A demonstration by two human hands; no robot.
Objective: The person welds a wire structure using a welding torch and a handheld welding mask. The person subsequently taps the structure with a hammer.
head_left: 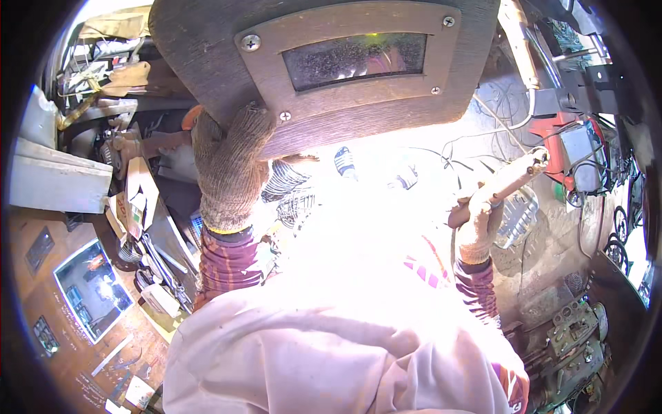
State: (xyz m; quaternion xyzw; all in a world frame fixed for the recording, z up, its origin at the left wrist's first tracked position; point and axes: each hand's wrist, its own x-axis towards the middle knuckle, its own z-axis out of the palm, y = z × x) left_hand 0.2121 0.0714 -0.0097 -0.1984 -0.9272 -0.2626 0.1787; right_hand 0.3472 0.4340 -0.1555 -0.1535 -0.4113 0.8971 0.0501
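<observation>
Welding shield (324, 65), a brown board with a dark glass window, sits high in the view, held at its lower left edge by the gloved left hand (227, 169), fingers clenched on it. The right hand (476, 231), also gloved, has its fingers wrapped around the electrode holder (507, 181), which angles up to the right. Between them a white glare hides the workpiece. To do this well, I judge the window should stay squarely between face and glare, and the holder should be kept steady. At left, the wooden surface (41, 234) carries a picture frame (89, 290), tools and scraps; a red machine (576, 148) with cables stands at right.
</observation>
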